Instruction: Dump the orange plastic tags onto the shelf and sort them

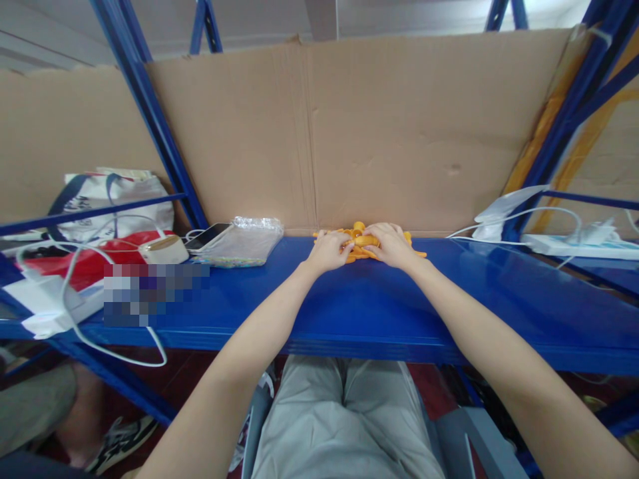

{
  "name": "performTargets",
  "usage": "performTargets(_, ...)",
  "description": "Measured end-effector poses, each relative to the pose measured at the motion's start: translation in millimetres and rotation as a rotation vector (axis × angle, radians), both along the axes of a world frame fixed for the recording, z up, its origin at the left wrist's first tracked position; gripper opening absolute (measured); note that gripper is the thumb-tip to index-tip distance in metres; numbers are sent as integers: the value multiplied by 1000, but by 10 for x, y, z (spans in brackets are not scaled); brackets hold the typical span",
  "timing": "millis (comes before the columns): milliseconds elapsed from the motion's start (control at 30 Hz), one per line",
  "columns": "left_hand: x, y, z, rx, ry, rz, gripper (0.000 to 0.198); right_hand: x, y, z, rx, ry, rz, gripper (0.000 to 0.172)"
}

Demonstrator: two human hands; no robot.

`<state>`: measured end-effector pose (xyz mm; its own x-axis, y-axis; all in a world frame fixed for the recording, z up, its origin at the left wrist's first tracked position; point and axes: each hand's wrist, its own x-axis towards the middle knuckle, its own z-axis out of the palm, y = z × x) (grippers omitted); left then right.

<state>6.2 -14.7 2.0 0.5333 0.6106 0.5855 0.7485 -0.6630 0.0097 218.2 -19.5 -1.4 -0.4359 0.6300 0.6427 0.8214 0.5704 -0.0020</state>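
Holding orange pieces, left hand, right hand, clear packet, contents unclear

Open blue worktop lies between the forearms and out to the right, reachable over its front edge. The left hand, right hand and orange pieces block the back middle, before a tall cardboard panel. Leftward, a plastic packet, phone and white plugs obstruct.
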Motion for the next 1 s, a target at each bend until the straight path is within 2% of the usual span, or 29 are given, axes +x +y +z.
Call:
performTargets(700,12,8,6,-17,-16,26,29,74,28,21,43,14,-56,26)
performTargets(1000,-151,134,-3,-21,-111,86,26,649,281,-45,-24,268,-394,26)
